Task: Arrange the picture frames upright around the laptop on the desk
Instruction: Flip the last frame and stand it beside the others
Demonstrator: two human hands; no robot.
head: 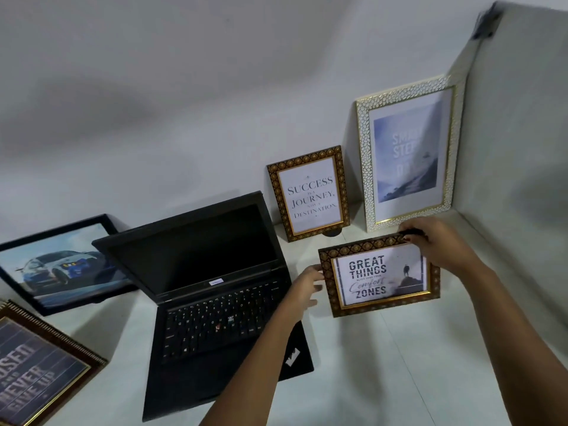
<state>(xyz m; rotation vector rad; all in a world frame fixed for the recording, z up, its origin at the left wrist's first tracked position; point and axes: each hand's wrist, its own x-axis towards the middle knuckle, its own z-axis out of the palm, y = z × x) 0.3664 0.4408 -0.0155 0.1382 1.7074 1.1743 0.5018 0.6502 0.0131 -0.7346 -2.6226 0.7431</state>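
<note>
A black laptop (212, 287) stands open in the middle of the white desk (384, 364). Right of it, a small brown patterned frame reading "Great Things" (379, 276) stands upright, held between both hands. My left hand (302, 289) touches its left edge. My right hand (439, 244) grips its top right corner. Behind it, a "Success" frame (309, 193) and a tall white-and-gold frame (407, 152) stand upright against the wall. Left of the laptop, a black frame with a car picture (58, 265) stands tilted back.
A brown frame reading "Never Give Up" (40, 376) lies at the desk's front left. A grey partition wall (516, 149) closes the right side. A black mat (296, 353) shows under the laptop's right edge.
</note>
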